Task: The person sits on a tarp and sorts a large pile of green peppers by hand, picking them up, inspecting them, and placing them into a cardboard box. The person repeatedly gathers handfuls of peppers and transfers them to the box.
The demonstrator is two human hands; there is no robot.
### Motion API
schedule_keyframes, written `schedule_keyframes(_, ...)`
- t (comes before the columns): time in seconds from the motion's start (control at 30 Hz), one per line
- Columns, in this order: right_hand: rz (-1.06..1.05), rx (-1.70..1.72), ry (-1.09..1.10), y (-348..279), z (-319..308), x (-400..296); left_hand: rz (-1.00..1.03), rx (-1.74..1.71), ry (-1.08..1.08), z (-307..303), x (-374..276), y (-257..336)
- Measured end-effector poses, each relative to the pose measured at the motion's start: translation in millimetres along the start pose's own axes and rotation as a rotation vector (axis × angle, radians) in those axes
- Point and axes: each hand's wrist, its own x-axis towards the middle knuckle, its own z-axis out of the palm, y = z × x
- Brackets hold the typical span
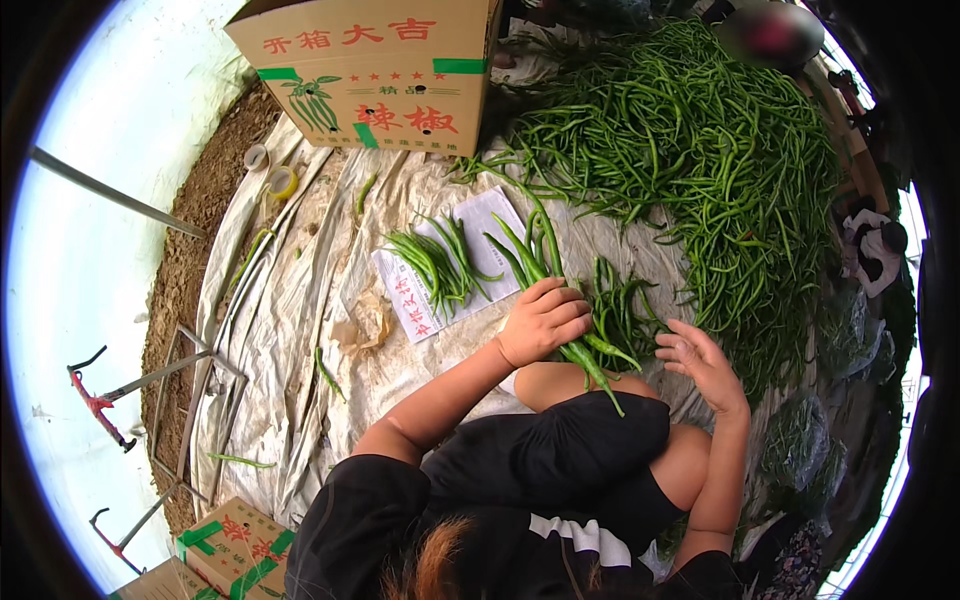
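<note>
Long green chili peppers (pixel 531 259) pass under my left hand (pixel 546 321), whose fingers are wrapped over them above my bent knee. Their ends stick out on both sides of the hand. My right hand (pixel 703 367) is off to the right with its fingers apart and nothing in them. Between the hands, partly hidden, lies a small heap of green peppers (pixel 619 304) on the sheet. Left of my left hand, a bunch of peppers (pixel 431 262) rests on a printed paper sheet (pixel 495 214) that bears writing.
A large pile of green peppers (pixel 690 150) spreads at the upper right. A tall printed cardboard box (pixel 397 45) stands at the top. Tape rolls (pixel 283 182), crumpled brown paper (pixel 366 324) and stray peppers lie on the white ground sheet (pixel 285 420). More cardboard boxes (pixel 232 544) are at lower left.
</note>
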Motion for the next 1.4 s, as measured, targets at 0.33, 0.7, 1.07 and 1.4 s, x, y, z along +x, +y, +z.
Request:
schedule_keyframes(0.33,0.041,-0.03,-0.063,7,-16,5,-0.059,0.009,-0.015,17,-10,-15)
schedule_keyframes(0.7,0.085,-0.066,-0.089,4,-15,13,-0.377,-0.18,0.01,20,-24,-28)
schedule_keyframes(1.07,0.048,0.133,-0.179,22,-32,14,-2.04,-0.925,0.619,69,-190,-187)
schedule_keyframes(1.4,-0.06,0.371,-0.237,50,-62,60,-1.736,0.356,-0.081,110,-191,-224)
